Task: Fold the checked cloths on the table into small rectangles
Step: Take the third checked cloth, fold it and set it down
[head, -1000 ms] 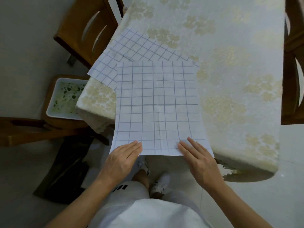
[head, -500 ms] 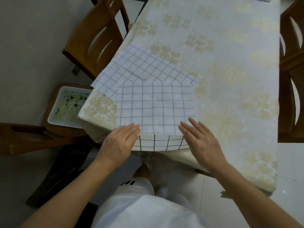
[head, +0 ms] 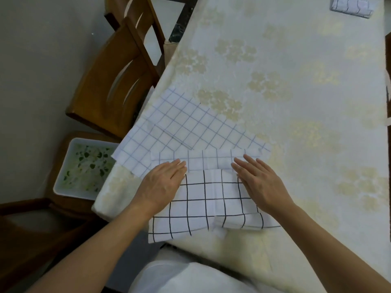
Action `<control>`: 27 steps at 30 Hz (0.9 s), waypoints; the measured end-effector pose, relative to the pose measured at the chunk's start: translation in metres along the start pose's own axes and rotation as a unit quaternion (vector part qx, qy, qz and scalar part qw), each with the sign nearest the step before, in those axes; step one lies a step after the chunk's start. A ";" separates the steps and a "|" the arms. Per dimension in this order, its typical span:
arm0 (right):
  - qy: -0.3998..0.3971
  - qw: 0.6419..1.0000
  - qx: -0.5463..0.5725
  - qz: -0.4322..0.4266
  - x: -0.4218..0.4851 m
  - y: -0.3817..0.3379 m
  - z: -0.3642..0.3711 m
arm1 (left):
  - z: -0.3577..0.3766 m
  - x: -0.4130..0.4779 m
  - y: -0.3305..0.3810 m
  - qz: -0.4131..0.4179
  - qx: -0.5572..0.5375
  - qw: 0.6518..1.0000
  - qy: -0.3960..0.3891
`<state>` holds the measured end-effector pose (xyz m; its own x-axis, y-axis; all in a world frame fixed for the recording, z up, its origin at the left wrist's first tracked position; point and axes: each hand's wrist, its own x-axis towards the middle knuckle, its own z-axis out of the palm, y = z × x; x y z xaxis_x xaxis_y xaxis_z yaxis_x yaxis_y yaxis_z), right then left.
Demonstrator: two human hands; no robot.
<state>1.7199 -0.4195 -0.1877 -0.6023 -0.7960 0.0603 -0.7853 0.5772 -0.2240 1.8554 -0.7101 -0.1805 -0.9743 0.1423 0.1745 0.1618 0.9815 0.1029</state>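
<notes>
A white cloth with dark checks [head: 207, 199] lies at the table's near left corner, its near part turned over onto the rest so the bold-lined side faces up. My left hand [head: 163, 185] and my right hand [head: 260, 185] lie flat on it with straight fingers, side by side at the fold's far edge. Under it a second checked cloth [head: 186, 123] lies spread at an angle. A small folded checked cloth [head: 351, 6] sits at the table's far right.
The table wears a cream flowered cover [head: 296, 92]. A wooden chair [head: 114, 81] stands at the table's left. A white tray of greenish scraps [head: 82, 168] rests on a low stool at the left. Another chair [head: 388, 81] shows at the right edge.
Both hands have carried the cloth's hanging near edge up and away over the table, so the cloth is folded over and its bold-lined side shows.
</notes>
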 end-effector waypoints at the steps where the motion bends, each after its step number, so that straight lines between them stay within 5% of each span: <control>1: -0.010 1.000 0.003 0.001 0.006 0.005 0.004 | 0.005 0.006 -0.005 0.001 0.001 1.000 -0.006; 15: -0.068 0.996 0.012 0.050 0.079 0.049 0.039 | 0.062 0.058 -0.058 -0.023 -0.032 0.997 -0.064; 27: -0.041 0.997 0.022 0.065 0.024 -0.007 0.046 | 0.038 0.017 0.035 -0.091 -0.032 0.988 -0.121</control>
<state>1.7175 -0.4511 -0.2291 -0.6836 -0.7281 -0.0510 -0.6929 0.6693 -0.2681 1.8389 -0.6686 -0.2113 -0.9959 -0.0013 -0.0908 -0.0172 0.9847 0.1736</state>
